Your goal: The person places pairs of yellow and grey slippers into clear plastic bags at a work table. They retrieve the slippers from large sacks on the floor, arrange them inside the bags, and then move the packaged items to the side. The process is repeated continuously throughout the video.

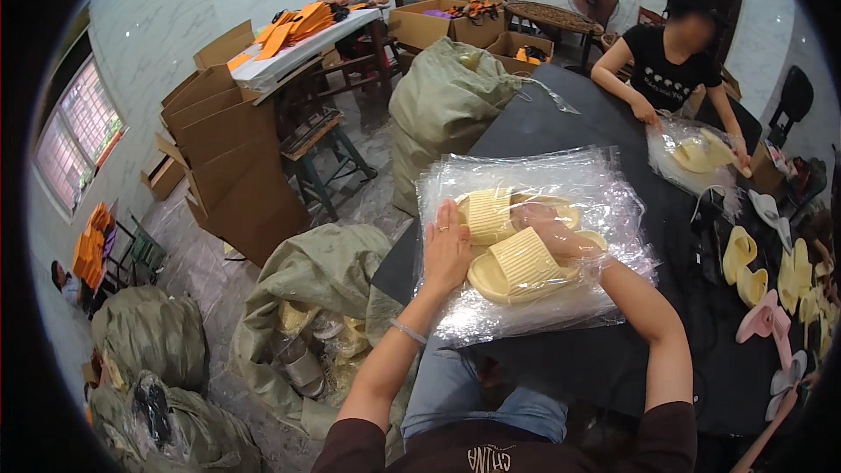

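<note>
A pair of pale yellow ribbed slippers lies side by side in a clear plastic bag, on top of a stack of such bags. My left hand rests flat on the plastic at the left of the slippers, its fingers stretched and pointing away. Through the bag's right side reaches my right hand, seen through the film. It grips the slippers around their inner sides, behind the straps; its fingertips are partly hidden.
A dark table carries the stack. Loose yellow slippers and a pink slipper lie at the right. Across the table a co-worker handles a bagged yellow pair. Open green sack with slippers stands at my left, another sack beyond.
</note>
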Demonstrator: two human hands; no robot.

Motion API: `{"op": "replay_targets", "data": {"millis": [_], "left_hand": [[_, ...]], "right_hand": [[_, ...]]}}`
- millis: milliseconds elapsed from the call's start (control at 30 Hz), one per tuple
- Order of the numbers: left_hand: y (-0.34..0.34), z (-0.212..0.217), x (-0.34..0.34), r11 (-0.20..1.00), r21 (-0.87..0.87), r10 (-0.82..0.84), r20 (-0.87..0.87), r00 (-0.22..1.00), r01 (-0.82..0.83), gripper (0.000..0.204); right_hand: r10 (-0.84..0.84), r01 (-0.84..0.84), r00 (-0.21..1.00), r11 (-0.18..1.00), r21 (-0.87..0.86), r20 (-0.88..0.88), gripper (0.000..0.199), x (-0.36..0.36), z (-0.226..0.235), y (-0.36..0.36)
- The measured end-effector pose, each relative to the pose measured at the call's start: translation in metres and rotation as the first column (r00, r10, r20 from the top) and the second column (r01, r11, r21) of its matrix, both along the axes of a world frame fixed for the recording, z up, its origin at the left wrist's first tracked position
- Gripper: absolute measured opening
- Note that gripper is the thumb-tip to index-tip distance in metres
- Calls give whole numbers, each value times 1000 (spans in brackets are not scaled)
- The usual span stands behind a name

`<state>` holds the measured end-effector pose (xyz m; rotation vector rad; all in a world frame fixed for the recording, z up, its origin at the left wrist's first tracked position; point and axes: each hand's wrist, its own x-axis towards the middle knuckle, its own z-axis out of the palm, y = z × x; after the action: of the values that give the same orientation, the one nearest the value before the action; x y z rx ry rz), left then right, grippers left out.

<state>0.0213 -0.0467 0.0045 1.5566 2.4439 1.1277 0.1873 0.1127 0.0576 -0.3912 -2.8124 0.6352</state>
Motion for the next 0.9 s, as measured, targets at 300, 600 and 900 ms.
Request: {"op": "replay_targets", "data": {"millis": [300, 600, 900], "left_hand": [[0, -5, -1, 998, -53, 14, -61, 998, -17, 63], [3, -2, 11, 990, -117, 50, -232, 971, -79, 86], [-6, 1, 10, 986, -133, 65, -244, 968, -100, 96]], "right_hand": [[-43, 9, 998, 754, -657, -35, 47, 47, 7, 36], [-531, 544, 803, 839, -33, -272, 23, 208, 93, 162], [-187, 619, 664, 681, 392, -724, 30, 124, 261, 58]]}}
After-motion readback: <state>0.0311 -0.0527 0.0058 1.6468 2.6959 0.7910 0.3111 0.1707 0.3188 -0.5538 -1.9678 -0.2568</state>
